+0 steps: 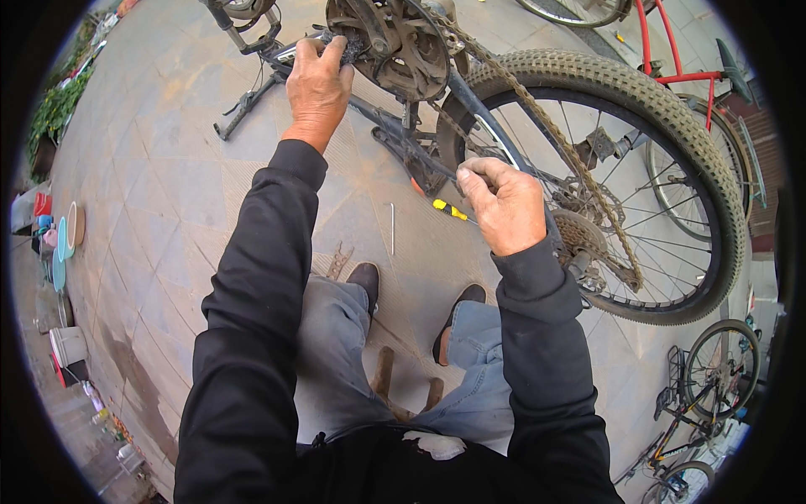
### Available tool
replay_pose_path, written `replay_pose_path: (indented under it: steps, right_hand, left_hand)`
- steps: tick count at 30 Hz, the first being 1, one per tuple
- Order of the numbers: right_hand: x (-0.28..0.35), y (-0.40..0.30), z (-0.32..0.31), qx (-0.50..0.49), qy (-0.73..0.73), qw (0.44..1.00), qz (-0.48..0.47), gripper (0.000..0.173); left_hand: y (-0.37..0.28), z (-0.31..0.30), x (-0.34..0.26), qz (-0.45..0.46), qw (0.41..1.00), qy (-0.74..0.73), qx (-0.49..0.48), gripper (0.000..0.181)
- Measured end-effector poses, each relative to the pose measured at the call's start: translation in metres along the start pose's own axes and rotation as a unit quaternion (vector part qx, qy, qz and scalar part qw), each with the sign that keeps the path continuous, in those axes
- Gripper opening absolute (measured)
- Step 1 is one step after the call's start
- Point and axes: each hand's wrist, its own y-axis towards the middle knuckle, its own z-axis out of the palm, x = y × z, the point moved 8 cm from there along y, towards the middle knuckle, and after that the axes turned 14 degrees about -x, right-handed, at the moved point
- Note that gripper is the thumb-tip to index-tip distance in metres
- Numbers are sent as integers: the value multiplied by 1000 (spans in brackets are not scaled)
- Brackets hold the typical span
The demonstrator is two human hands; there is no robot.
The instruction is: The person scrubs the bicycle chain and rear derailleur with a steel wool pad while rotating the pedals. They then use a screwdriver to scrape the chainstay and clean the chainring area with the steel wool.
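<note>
My left hand [318,85] presses a dark, wiry scouring pad [356,47] against the frame beside the chainring and crank [393,47] of a mountain bike. The bike stands upside down, its saddle [412,167] low near the paving. Grimy and slack-looking, the chain [548,123] runs back to the rear cassette [573,233]. Over the rear frame tubes [494,129] is my right hand [507,205], its thumb and fingers pinched together. Whether it grips a tube there is hidden. Behind its fingers lies a yellow-and-black screwdriver [450,209].
A hex key [393,228] and a flat metal tool [340,261] lie on the paving near my shoes. The knobby rear tyre [604,75] fills the right. A red bike [686,77] and another bicycle [692,397] stand beyond it. Basins [75,225] and a bucket [68,345] are far left.
</note>
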Motion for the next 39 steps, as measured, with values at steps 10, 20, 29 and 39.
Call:
replay_pose_path:
  steps: [10, 20, 29, 39]
  right_hand:
    - [7, -5, 13, 44, -71, 996, -28, 24]
    - [10, -6, 13, 20, -69, 997, -35, 25]
    - [10, -8, 23, 53, -79, 995, -43, 25]
    - [17, -8, 19, 46, -88, 993, -57, 25]
  left_hand:
    - [20, -27, 12, 4, 1000, -28, -12, 40]
    - [1, -13, 22, 3, 998, 31, 52, 44]
    - [-1, 6, -1, 71, 997, 10, 41, 36]
    - [10, 7, -3, 100, 989, -8, 110, 35]
